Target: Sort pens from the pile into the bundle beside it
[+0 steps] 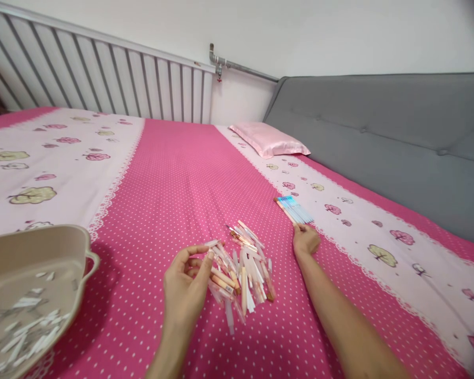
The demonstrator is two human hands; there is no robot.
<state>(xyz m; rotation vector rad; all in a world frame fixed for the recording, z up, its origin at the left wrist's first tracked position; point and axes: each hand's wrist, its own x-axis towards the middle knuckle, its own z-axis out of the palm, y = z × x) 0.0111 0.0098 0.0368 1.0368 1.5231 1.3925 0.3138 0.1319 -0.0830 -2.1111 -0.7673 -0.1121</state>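
A loose heap of pens and pen parts (255, 263), in pale pink, white and orange, lies on the pink dotted bedspread. My left hand (187, 281) is at the heap's left edge, thumb and forefinger closed together; what is between them, if anything, is unclear. Further right, my right hand (306, 239) has its fingertips closed on the near end of an orange pen (285, 210) with a brown tip. That pen lies along the left side of a row of light-blue pens (296, 209), set side by side.
At the lower left stands a beige plastic basin (85, 273) with a side handle, holding many small white and grey pieces. A pink pillow (268, 139) rests by the grey headboard (379, 121). Behind the bed are a white radiator (122, 79) and a pipe (248, 68).
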